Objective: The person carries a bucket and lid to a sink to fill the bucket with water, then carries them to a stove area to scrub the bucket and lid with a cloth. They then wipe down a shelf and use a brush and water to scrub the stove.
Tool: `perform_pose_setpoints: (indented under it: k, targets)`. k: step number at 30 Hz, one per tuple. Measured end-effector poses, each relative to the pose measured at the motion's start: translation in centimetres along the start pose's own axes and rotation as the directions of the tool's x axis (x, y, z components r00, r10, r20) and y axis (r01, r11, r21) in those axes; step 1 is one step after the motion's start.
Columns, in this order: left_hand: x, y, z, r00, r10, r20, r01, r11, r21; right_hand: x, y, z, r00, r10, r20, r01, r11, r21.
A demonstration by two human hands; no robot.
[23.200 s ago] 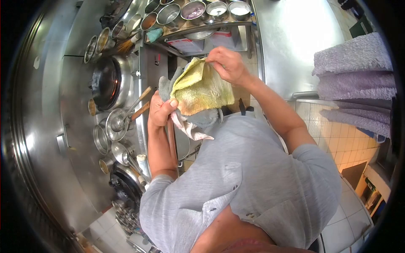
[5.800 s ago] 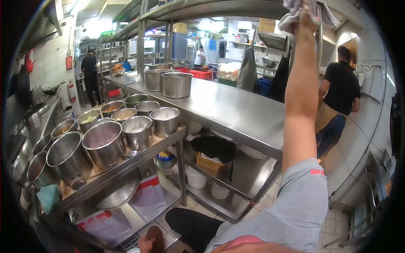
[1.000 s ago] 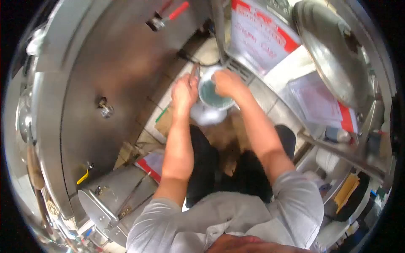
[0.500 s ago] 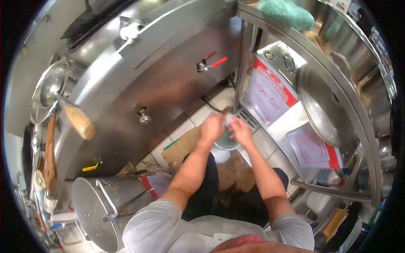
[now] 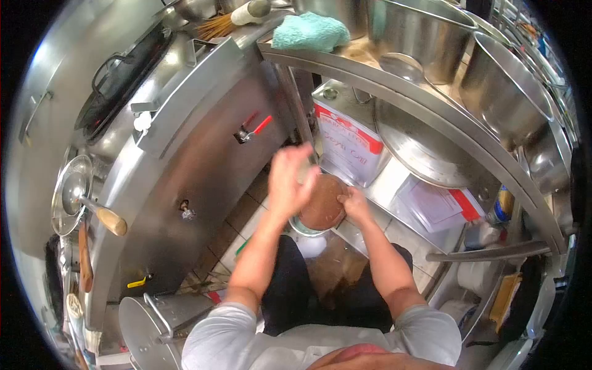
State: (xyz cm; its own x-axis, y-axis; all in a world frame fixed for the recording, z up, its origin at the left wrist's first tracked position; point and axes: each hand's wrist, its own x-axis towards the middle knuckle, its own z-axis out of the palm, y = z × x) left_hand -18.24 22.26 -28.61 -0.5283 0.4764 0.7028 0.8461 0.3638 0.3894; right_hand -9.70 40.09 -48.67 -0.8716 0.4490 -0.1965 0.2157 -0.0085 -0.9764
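A round, flat brown disc [image 5: 327, 202] is tilted over a pail [image 5: 300, 228] on the floor, hiding most of its mouth. My right hand [image 5: 354, 206] grips the disc's right edge, thumb on top. Raised just left of the disc, my left hand [image 5: 288, 185] is smeared by motion. Its fingers curl around something small and pale that I cannot make out. Below the pail, a rounded white thing [image 5: 311, 246] shows between my knees, above a flattened piece of brown cardboard [image 5: 333, 271].
A steel cooking counter with a red-handled valve [image 5: 262, 125] rises on the left. To the right, a metal rack holds a soya oil tin [image 5: 348, 145] and a large round lid [image 5: 419, 148]. A big pot [image 5: 148, 333] stands lower left. A green cloth [image 5: 310, 32] lies on the upper shelf.
My hands were together over the pail's open mouth; now they are apart. The brown disc has come into view in my right hand, and my left hand is higher. The camera view has shifted.
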Motion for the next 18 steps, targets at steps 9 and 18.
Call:
perform_pose_setpoints:
  k: [9,18]
  targets:
    - [20.9,3.9,-5.5,0.988,0.009,-0.153,0.037,0.955,0.294,-0.3,-0.7,-0.8,0.986,-0.166,-0.031,0.143,0.917,-0.372]
    - [13.3,3.5,-9.3,0.753,0.117,-0.647,-0.386,0.876,-0.290,1.1,1.4,-2.4,0.993,-0.114,-0.024,0.091,0.888,-0.451]
